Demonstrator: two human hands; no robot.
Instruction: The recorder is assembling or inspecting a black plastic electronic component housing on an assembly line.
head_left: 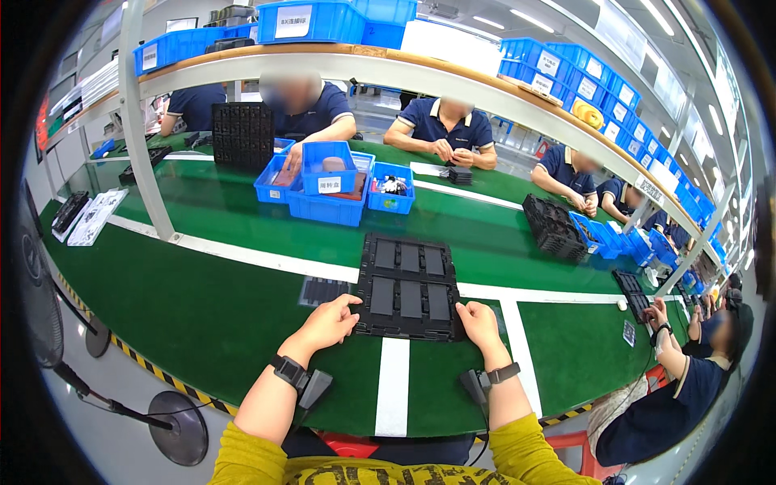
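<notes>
A black plastic tray (pixel 407 323) lies flat on the green table in front of me. Dark grey rectangular pieces (pixel 410 298) fill its compartments in two rows. My left hand (pixel 325 325) grips the tray's near left edge, fingers curled in and thumb against the side. At the opposite edge, my right hand (pixel 480 325) has its thumb on the rim and its other fingers bent, partly hidden. Both wrists wear dark straps with a small black device. A dark, glossy flat sheet (pixel 323 291) sits just beyond my left hand.
Blue bins (pixel 327 208) stand on the table's far side below a shelf post (pixel 145 137). Stacked black trays (pixel 554 229) are at the right. Co-workers sit across and to the right, one handling a black tray (pixel 634 295). A floor fan (pixel 178 428) stands at left.
</notes>
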